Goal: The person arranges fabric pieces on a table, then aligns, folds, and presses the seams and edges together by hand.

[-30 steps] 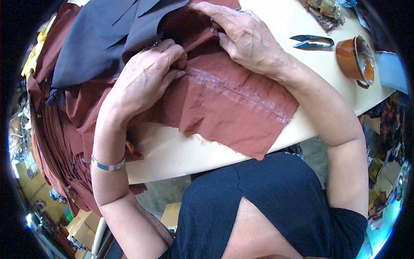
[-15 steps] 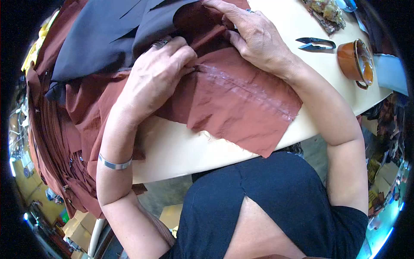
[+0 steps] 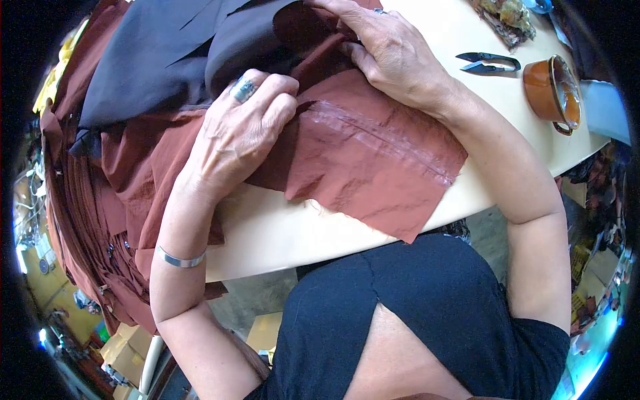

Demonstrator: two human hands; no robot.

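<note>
Reddish-brown fabric [image 3: 380,160] lies across the cream table, with a whitish, shiny seam line running diagonally over it. Dark grey fabric [image 3: 153,67] covers part of it at the upper left. My left hand [image 3: 250,127], a ring on one finger, has its fingers curled closed on the brown fabric at the seam's left end; the fingertips are hidden. My right hand [image 3: 383,57] rests on the fabric's upper edge with thumb and index finger apart, the index reaching to the dark cloth.
Thread snips [image 3: 490,63] lie right of my right hand. Beside them stands a brown glazed pot [image 3: 540,90] with a handle. A scruffy bundle [image 3: 507,20] sits at the top right. More brown cloth [image 3: 100,233] hangs over the table's left side.
Since a second ago, both hands and the brown fabric have shifted slightly right. My left hand has rolled, its knuckles turned up and its ring now in plain view.
</note>
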